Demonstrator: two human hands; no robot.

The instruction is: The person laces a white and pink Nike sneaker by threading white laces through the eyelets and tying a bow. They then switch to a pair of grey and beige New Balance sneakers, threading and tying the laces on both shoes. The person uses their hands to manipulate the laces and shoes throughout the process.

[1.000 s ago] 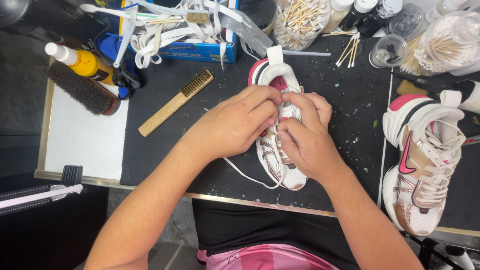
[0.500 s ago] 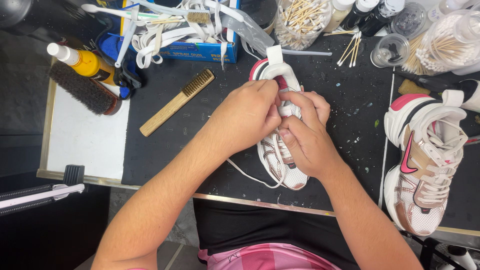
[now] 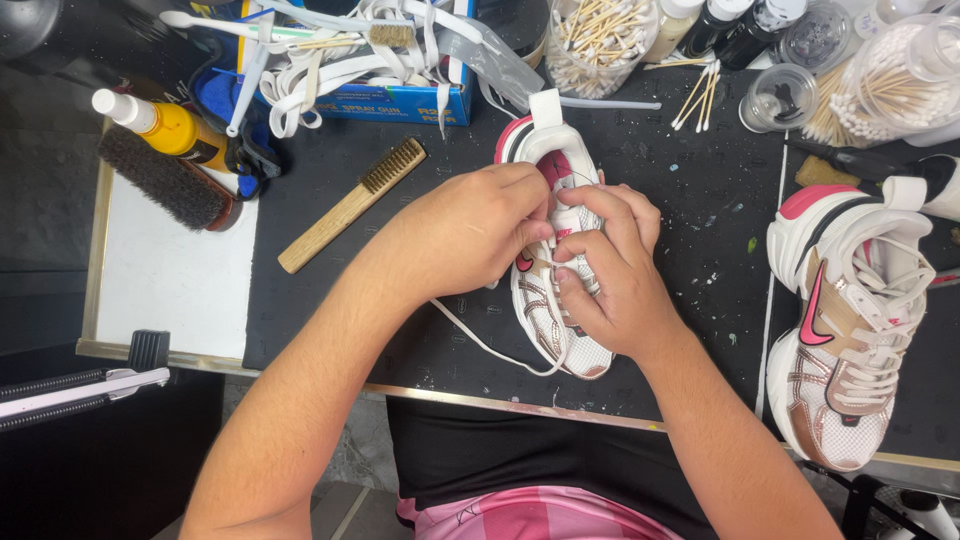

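White-and-pink sneaker (image 3: 556, 300) on black surface (image 3: 690, 230) under both hands, left hand (image 3: 478, 232) pinching white lace (image 3: 480, 340) at tongue, right hand (image 3: 605, 275) gripping sneaker's side, wooden brush (image 3: 350, 205) left, second sneaker (image 3: 850, 330) right

A shoe-cleaning workshop, judging by the tools. Dark, paint-flecked tabletop (image 3: 680, 210) crowded with the trade's kit: wooden-handled bristle brush (image 3: 350, 205) left of centre, big dark brush (image 3: 165, 180) and yellow spray bottle (image 3: 165, 125) at far left, blue box (image 3: 400, 100) heaped with white laces (image 3: 340, 60) at the far edge. Jars of cotton swabs (image 3: 600, 40) and small dark bottles (image 3: 735, 25) along the far right. Pink-and-white sneaker (image 3: 850, 320) at right, its twin (image 3: 555, 260) in the middle, under the hands (image 3: 540, 250).
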